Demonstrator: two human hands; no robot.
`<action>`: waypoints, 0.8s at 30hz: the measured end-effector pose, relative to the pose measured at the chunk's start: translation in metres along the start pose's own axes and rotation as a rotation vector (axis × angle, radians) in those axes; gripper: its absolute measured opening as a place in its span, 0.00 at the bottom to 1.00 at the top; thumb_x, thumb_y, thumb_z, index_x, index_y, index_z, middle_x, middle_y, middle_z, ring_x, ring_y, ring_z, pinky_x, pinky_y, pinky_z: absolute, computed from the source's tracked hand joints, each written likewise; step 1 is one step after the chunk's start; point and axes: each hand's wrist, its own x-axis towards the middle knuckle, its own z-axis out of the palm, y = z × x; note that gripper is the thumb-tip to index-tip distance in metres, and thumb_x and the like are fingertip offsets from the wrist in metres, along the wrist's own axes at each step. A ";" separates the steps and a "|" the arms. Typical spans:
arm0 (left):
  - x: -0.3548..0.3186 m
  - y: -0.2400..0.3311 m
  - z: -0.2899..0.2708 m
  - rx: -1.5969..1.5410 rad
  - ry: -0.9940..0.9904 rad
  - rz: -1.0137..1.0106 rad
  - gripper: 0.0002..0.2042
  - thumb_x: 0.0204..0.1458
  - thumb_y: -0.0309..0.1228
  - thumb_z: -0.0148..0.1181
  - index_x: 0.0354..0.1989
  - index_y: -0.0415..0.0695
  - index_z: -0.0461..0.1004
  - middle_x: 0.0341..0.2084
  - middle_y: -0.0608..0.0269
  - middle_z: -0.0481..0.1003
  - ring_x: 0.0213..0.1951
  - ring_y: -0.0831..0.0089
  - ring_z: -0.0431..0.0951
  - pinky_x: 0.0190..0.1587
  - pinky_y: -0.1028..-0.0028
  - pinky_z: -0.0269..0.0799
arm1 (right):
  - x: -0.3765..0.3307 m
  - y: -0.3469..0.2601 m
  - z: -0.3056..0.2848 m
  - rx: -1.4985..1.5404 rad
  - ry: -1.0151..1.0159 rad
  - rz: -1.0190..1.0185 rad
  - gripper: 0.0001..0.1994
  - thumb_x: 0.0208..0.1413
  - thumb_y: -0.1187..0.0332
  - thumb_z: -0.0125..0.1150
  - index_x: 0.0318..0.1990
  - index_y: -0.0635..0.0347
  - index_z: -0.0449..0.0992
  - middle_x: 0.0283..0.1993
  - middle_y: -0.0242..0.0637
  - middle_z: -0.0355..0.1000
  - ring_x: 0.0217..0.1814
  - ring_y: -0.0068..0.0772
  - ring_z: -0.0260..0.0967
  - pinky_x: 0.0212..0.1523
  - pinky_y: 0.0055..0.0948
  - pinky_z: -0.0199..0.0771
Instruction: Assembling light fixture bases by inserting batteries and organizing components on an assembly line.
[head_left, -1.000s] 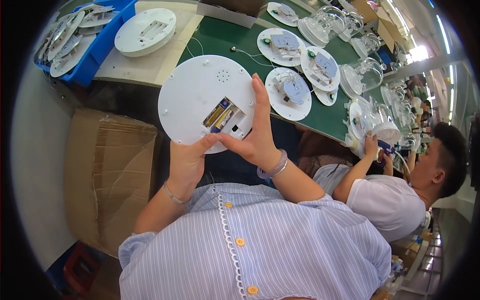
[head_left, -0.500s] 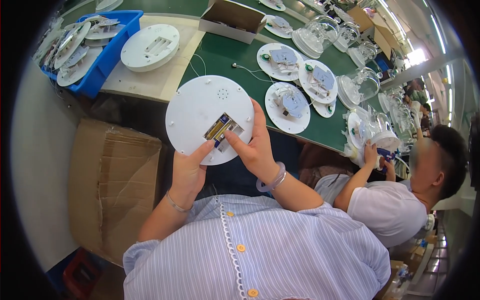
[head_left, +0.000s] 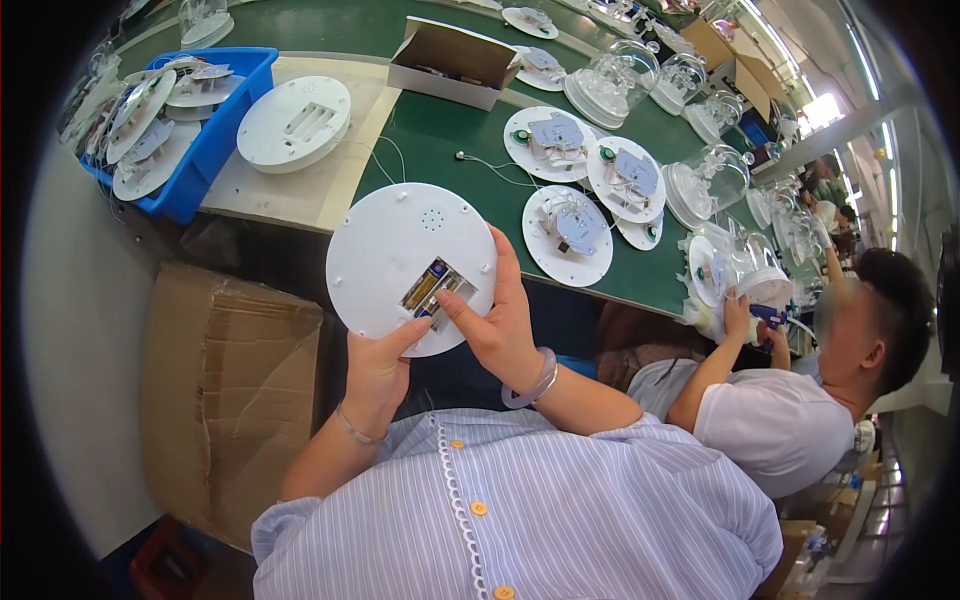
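Both my hands hold a round white plastic base (head_left: 375, 250), its flat side with a small ring of holes facing up. In its rectangular battery compartment (head_left: 437, 292) lie batteries with gold and dark wrappers. My left hand (head_left: 375, 372) grips the lower edge, its thumb at the compartment's near corner. My right hand (head_left: 503, 325) wraps round the right edge, and its thumb presses into the compartment. The fingers beneath the base are mostly hidden. A thin white wire runs from behind the base toward the table.
A blue bin (head_left: 190, 195) of white discs stands at left, beside another white base (head_left: 294, 124). An open box (head_left: 450, 85), discs with circuit parts (head_left: 567, 235) and clear domes (head_left: 705, 185) cover the green table. A cardboard carton (head_left: 230, 390) stands below left. A co-worker (head_left: 770, 420) works at right.
The base and my hands sit slightly lower in the picture, and the whole view has shifted a little. Both hands keep their hold; my right thumb stays at the compartment.
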 end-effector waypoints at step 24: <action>0.033 0.019 0.002 0.047 0.004 0.048 0.29 0.32 0.11 0.56 0.48 0.38 0.58 0.42 0.57 0.65 0.44 0.68 0.67 0.46 0.72 0.64 | 0.025 -0.005 0.017 -0.021 0.043 -0.030 0.33 0.44 0.75 0.55 0.57 0.62 0.43 0.51 0.43 0.55 0.52 0.31 0.56 0.50 0.28 0.58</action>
